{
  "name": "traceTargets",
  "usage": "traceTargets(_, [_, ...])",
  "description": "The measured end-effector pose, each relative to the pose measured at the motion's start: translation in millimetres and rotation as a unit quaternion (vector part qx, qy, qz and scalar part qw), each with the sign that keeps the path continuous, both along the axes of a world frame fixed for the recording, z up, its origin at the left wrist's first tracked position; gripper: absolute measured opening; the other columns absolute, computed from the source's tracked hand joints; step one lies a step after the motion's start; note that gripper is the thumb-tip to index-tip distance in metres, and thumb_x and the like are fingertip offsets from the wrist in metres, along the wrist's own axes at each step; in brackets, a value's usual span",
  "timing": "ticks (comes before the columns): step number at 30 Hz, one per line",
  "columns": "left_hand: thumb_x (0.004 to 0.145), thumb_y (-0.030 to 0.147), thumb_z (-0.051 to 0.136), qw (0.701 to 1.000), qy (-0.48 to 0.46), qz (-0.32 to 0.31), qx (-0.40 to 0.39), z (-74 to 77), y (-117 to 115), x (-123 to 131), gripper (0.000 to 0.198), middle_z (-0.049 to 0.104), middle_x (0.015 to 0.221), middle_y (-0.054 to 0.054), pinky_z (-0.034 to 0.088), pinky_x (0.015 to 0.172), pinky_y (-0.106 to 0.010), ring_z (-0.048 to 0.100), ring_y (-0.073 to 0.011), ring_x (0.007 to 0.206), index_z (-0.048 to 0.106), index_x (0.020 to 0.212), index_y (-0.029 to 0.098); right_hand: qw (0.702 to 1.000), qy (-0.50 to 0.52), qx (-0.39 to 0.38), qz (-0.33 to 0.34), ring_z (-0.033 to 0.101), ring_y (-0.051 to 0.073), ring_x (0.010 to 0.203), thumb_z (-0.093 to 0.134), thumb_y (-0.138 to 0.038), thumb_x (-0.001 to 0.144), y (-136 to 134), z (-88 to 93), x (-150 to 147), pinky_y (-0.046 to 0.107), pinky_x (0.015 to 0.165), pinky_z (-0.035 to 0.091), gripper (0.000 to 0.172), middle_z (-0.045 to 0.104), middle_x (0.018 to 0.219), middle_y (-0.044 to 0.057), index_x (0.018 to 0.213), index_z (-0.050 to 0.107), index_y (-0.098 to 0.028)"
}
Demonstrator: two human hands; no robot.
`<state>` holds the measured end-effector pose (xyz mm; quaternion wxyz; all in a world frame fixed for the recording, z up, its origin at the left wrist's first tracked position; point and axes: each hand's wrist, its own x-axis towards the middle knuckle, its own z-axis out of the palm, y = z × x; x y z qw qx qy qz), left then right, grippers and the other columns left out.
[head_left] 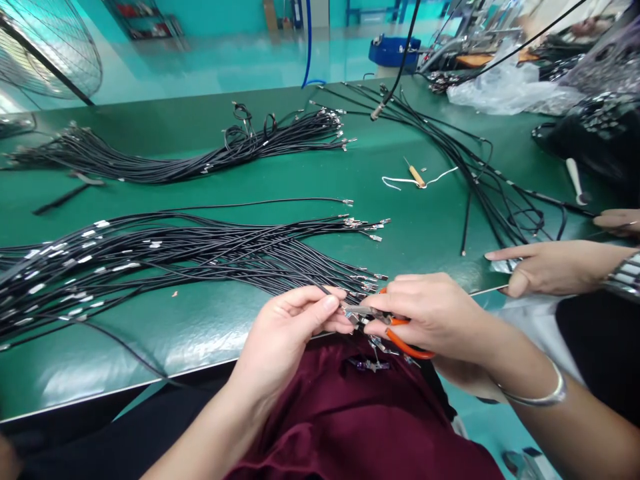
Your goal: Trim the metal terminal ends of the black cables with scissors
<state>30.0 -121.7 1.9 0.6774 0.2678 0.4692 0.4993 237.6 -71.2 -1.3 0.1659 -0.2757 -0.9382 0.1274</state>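
Note:
My left hand point(295, 320) pinches a thin black cable point(324, 289) near its end, between thumb and fingers. My right hand point(425, 313) is closed around orange-handled pliers point(410, 348), whose metal jaws reach to the cable end at my left fingertips. The exact contact between jaws and cable end is too small to make out. Just behind both hands, a large bundle of black cables point(225, 250) lies on the green table point(200, 347), with metal connectors at its right ends and white labels along its left part. More connector ends hang below the pliers, over the dark red cloth point(360, 413).
Another cable bundle point(165, 160) lies farther back. At right, a co-worker's hand point(560, 267) touches loose black cables point(450, 153). A wooden-handled awl point(416, 176), a pale-handled tool point(575, 180) and a plastic bag point(515, 87) lie around. A cable with a connector point(377, 112) hangs from above.

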Motion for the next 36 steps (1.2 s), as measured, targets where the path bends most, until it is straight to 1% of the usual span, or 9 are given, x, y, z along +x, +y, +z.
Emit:
traceTargets(16, [0.076, 0.017, 0.072, 0.999, -0.017, -0.026, -0.008, -3.9, 0.2, -3.5, 0.005, 0.072, 0.070, -0.004, 0.057, 0.063, -0.018, 0.068, -0.0111, 0.059, 0.074, 0.075, 0.013, 1.000, -0.008, 0.024, 0.012, 0.053, 0.012, 0.055, 0.055, -0.035, 0.092, 1.8, -5.3, -1.7, 0.027, 0.054, 0.032, 0.021, 0.060, 0.059, -0.002, 0.088, 0.070, -0.021])
traceTargets(18, [0.077, 0.018, 0.071, 1.000, -0.013, -0.028, -0.005, -4.0, -0.2, -3.9, 0.005, 0.072, 0.069, -0.004, 0.057, 0.064, -0.018, 0.068, -0.0116, 0.061, 0.073, 0.076, 0.014, 1.000, 0.014, 0.008, 0.016, 0.053, 0.012, 0.054, 0.054, -0.035, 0.092, 1.6, -6.8, -2.1, 0.027, 0.054, 0.033, 0.023, 0.060, 0.058, -0.001, 0.085, 0.070, -0.020])
traceTargets(20, [0.078, 0.018, 0.071, 1.000, -0.004, -0.023, 0.003, -4.3, -1.0, -4.0, 0.005, 0.071, 0.069, -0.003, 0.057, 0.065, -0.019, 0.068, -0.0118, 0.062, 0.073, 0.077, 0.014, 0.996, 0.066, -0.052, -0.023, 0.054, 0.012, 0.054, 0.058, -0.036, 0.090, -1.0, -8.7, -4.0, 0.026, 0.053, 0.036, 0.020, 0.062, 0.060, 0.000, 0.083, 0.069, -0.019])
traceTargets(22, [0.077, 0.019, 0.071, 1.000, 0.011, -0.012, 0.012, -4.8, -2.2, -3.4, 0.004, 0.071, 0.072, -0.002, 0.057, 0.067, -0.020, 0.068, -0.0120, 0.063, 0.073, 0.078, 0.015, 0.969, 0.150, -0.167, -0.103, 0.058, 0.012, 0.057, 0.065, -0.034, 0.085, -6.9, -11.2, -8.7, 0.024, 0.054, 0.042, 0.015, 0.065, 0.067, 0.000, 0.088, 0.065, -0.019])
traceTargets(24, [0.077, 0.020, 0.071, 0.999, 0.027, 0.003, 0.023, -5.3, -3.8, -1.7, 0.005, 0.071, 0.076, -0.002, 0.057, 0.068, -0.020, 0.068, -0.0121, 0.066, 0.073, 0.079, 0.015, 0.914, 0.250, -0.274, -0.165, 0.064, 0.013, 0.068, 0.070, -0.029, 0.081, -15.6, -14.7, -16.4, 0.023, 0.061, 0.050, 0.020, 0.069, 0.082, 0.001, 0.096, 0.060, -0.020])
traceTargets(26, [0.078, 0.020, 0.071, 0.999, 0.039, 0.015, 0.032, -5.7, -5.4, 1.0, 0.006, 0.070, 0.077, -0.002, 0.056, 0.070, -0.020, 0.067, -0.0118, 0.068, 0.073, 0.081, 0.016, 0.874, 0.340, -0.302, -0.174, 0.067, 0.014, 0.082, 0.072, -0.024, 0.079, -25.1, -19.3, -26.3, 0.025, 0.072, 0.055, 0.024, 0.070, 0.097, 0.003, 0.097, 0.056, -0.022])
traceTargets(28, [0.078, 0.021, 0.070, 0.998, 0.040, 0.030, 0.037, -5.5, -6.7, 4.5, 0.006, 0.070, 0.079, -0.002, 0.055, 0.071, -0.020, 0.065, -0.0111, 0.069, 0.072, 0.080, 0.015, 0.871, 0.393, -0.248, -0.163, 0.067, 0.015, 0.090, 0.072, -0.020, 0.078, -32.8, -23.9, -35.9, 0.028, 0.079, 0.056, 0.024, 0.069, 0.100, 0.003, 0.095, 0.055, -0.023])
traceTargets(32, [0.077, 0.020, 0.071, 0.997, 0.010, 0.067, 0.025, -3.5, -6.9, 11.4, 0.005, 0.068, 0.077, -0.002, 0.055, 0.073, -0.022, 0.064, -0.0111, 0.069, 0.072, 0.076, 0.015, 0.899, 0.403, -0.114, -0.126, 0.068, 0.016, 0.086, 0.067, -0.011, 0.081, -37.6, -29.1, -45.0, 0.032, 0.078, 0.057, 0.022, 0.070, 0.092, 0.003, 0.096, 0.056, -0.023])
traceTargets(36, [0.075, 0.018, 0.073, 0.996, -0.022, 0.086, 0.007, -1.9, -5.1, 16.7, 0.007, 0.068, 0.076, -0.002, 0.055, 0.071, -0.021, 0.064, -0.0107, 0.067, 0.070, 0.070, 0.013, 0.917, 0.381, -0.058, -0.106, 0.068, 0.016, 0.085, 0.064, -0.008, 0.082, -35.6, -30.6, -40.3, 0.033, 0.076, 0.057, 0.026, 0.071, 0.093, 0.001, 0.099, 0.056, -0.025])
